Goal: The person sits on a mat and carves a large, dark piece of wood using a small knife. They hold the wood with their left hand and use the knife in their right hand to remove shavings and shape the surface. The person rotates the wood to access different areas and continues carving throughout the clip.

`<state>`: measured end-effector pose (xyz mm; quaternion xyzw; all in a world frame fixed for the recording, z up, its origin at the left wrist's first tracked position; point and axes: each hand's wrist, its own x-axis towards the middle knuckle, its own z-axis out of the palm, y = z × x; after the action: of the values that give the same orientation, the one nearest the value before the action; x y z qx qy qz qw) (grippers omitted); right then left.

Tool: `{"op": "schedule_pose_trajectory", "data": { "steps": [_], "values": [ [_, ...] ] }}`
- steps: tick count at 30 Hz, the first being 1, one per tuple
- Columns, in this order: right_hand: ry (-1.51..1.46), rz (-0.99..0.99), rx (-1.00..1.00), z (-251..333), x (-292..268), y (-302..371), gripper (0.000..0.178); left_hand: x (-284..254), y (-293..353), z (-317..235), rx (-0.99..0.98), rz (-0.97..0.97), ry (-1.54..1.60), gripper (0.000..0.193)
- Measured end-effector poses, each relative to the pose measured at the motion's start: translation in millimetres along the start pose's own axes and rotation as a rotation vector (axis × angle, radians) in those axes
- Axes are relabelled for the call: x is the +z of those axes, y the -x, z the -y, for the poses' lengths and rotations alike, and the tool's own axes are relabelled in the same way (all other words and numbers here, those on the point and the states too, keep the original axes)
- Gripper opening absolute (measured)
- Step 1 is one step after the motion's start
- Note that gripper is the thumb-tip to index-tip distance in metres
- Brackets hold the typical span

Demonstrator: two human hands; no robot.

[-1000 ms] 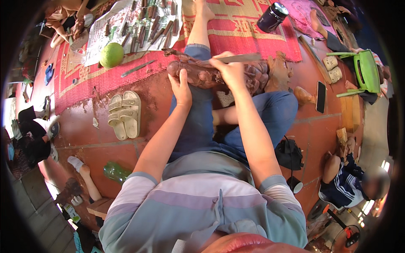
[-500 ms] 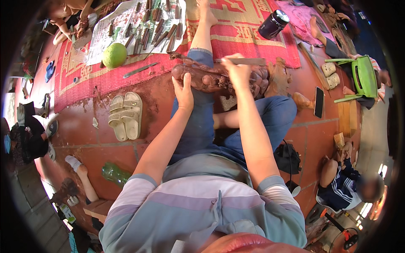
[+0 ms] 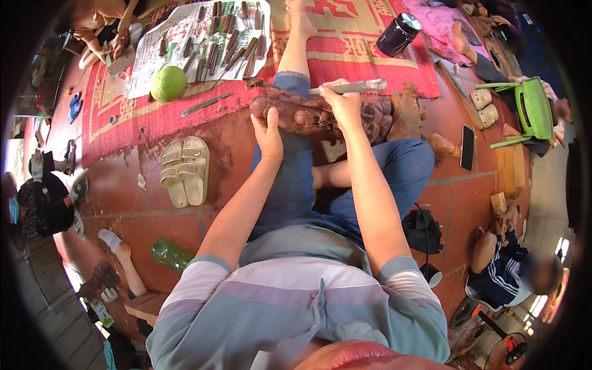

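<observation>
Holding a reddish-brown wooden carving (image 3: 299, 119) crosswise in front of me, over my left leg (image 3: 291, 179). Left grip (image 3: 267, 131): thumb and forefinger parted in a V against the round knob at the carving's left end; contact seen, the other fingers mostly hidden. Right grip (image 3: 344, 106): closed on a flat, pale grey tool (image 3: 370, 86), its longer part pointing right and a short tip showing on the left. The tool lies nearly level along the carving's far edge; I cannot tell whether it touches the wood. The carving shows rounded bumps; lighter wood (image 3: 406, 117) stands at its right end.

Surroundings. Red and tan woven mat (image 3: 364, 65) beyond the carving. On it, to the left: a printed sheet (image 3: 143, 65) bearing many dark-handled tools (image 3: 232, 42); a green round fruit (image 3: 168, 84) at the sheet's near edge; a single narrow blade (image 3: 205, 105) just nearer me. Dark flask (image 3: 398, 34) upright at far right of the mat.

On the tiled floor (image 3: 246, 185): beige sandals (image 3: 185, 172) left of my leg, a green clear bottle (image 3: 169, 254) near my left elbow, a dark-screened phone (image 3: 467, 148) to the right, and a green plastic chair (image 3: 535, 110) beyond it.
</observation>
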<state>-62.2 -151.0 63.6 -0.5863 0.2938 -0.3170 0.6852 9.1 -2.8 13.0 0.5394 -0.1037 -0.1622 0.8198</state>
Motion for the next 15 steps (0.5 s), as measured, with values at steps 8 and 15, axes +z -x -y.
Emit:
{"op": "schedule_pose_trajectory", "data": {
  "steps": [8,15],
  "values": [
    [-0.043,0.004,0.05,-26.5,-30.0,-14.9,0.009,-0.7,0.4,-0.8,0.0,0.047,0.001,0.048],
    [0.266,0.023,-0.108,-3.6,-2.9,4.7,0.011,-4.3,-3.2,3.2,-0.023,0.046,0.01,0.049]
  ]
}}
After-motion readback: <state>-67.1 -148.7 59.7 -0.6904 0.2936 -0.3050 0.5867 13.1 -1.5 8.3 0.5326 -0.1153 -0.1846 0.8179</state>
